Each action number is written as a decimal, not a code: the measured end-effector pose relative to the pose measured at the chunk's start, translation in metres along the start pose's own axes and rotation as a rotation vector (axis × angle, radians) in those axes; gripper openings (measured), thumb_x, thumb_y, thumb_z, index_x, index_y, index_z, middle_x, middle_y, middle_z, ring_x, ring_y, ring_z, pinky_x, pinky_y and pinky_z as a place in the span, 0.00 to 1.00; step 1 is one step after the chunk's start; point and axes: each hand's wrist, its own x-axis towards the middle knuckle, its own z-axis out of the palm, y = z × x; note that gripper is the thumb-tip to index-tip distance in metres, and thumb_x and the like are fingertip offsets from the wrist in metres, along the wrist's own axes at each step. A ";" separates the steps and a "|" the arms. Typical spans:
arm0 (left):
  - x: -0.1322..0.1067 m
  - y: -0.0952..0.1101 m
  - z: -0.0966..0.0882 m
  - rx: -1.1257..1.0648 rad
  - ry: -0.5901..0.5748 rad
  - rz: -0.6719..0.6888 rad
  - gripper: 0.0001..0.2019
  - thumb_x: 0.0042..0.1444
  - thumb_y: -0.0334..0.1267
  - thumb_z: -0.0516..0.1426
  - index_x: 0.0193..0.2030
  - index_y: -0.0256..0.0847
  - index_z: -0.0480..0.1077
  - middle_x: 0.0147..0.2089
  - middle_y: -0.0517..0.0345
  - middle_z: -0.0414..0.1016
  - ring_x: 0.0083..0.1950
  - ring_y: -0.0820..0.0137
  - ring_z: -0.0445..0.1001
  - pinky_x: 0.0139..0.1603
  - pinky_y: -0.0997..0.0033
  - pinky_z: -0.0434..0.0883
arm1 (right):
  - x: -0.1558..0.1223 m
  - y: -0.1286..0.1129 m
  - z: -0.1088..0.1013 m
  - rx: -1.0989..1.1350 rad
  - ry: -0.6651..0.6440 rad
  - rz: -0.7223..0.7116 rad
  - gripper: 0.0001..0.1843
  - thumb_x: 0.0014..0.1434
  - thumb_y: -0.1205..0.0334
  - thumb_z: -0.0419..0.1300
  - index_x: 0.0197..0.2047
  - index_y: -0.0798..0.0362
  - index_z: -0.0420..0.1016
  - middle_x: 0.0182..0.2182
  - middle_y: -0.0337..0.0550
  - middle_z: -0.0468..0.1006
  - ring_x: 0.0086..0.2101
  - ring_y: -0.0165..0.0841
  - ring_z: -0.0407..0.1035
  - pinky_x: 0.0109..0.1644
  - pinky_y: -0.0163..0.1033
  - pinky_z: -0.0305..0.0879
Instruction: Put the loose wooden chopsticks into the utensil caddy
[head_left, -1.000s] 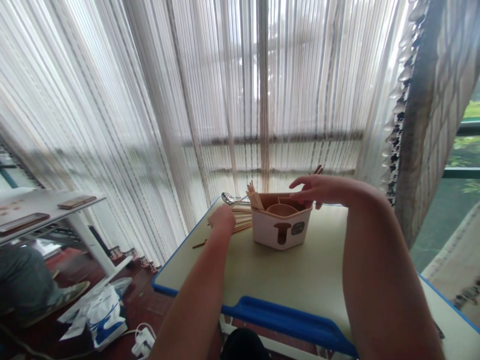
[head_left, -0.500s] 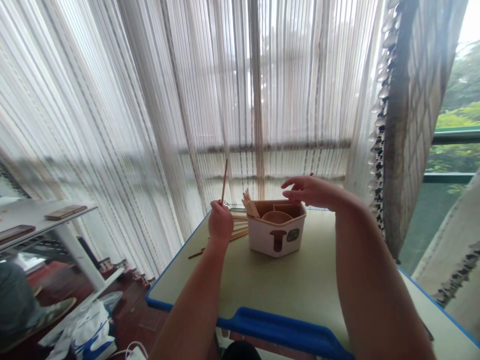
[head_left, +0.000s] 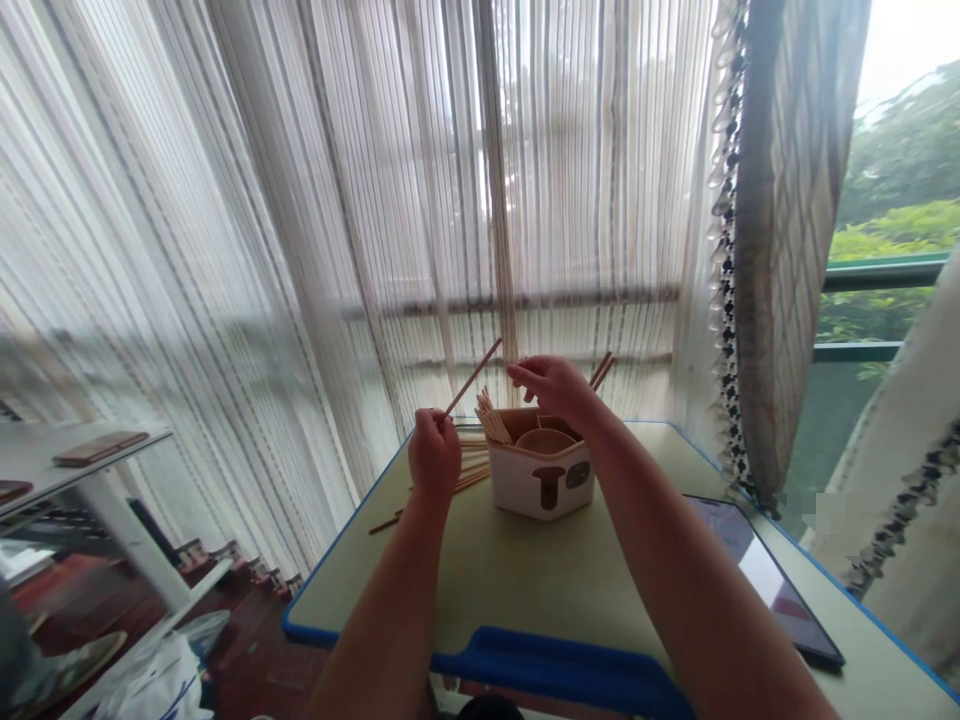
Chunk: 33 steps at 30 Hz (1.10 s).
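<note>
As left hand (head_left: 433,458) pinches chopstick (head_left: 474,377), right hand (head_left: 553,388) holds pair (head_left: 601,368), mushroom-print holder (head_left: 541,482)

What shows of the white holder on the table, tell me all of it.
The white holder looks plastic; its faceted front bears a brown mushroom figure and a small dark label. Inside it is brown and split into compartments, one rounded. It stands upright on the table. Pale chopsticks lean in its left compartment. The right hand, gripping dark sticks, hangs over its rim; contact unclear. The left hand, holding one stick, is apart at its left.
</note>
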 end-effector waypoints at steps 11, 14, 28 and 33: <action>-0.006 -0.003 0.006 0.067 -0.016 0.216 0.07 0.60 0.38 0.47 0.39 0.40 0.64 0.36 0.53 0.73 0.39 0.68 0.72 0.43 0.68 0.66 | 0.007 0.007 0.017 0.350 0.132 -0.025 0.20 0.49 0.45 0.60 0.33 0.56 0.73 0.21 0.39 0.74 0.17 0.23 0.63 0.16 0.29 0.56; -0.007 -0.003 0.006 0.077 -0.021 0.251 0.12 0.62 0.40 0.46 0.43 0.38 0.66 0.40 0.51 0.74 0.42 0.68 0.72 0.47 0.68 0.65 | 0.009 0.008 0.008 0.396 0.288 -0.042 0.20 0.49 0.46 0.60 0.33 0.56 0.72 0.28 0.43 0.77 0.21 0.25 0.67 0.19 0.29 0.60; -0.012 -0.004 0.011 0.247 -0.096 0.303 0.19 0.65 0.42 0.42 0.53 0.40 0.67 0.42 0.49 0.75 0.41 0.67 0.73 0.46 0.67 0.62 | 0.003 -0.003 0.009 0.440 0.086 -0.002 0.16 0.46 0.52 0.65 0.31 0.58 0.76 0.27 0.45 0.78 0.23 0.26 0.69 0.21 0.30 0.63; -0.011 -0.003 0.012 0.167 -0.033 0.271 0.18 0.64 0.42 0.44 0.53 0.37 0.66 0.41 0.48 0.75 0.40 0.67 0.73 0.47 0.66 0.62 | 0.004 -0.003 -0.011 0.445 0.280 -0.080 0.16 0.47 0.51 0.64 0.29 0.57 0.75 0.27 0.44 0.78 0.22 0.25 0.68 0.20 0.29 0.62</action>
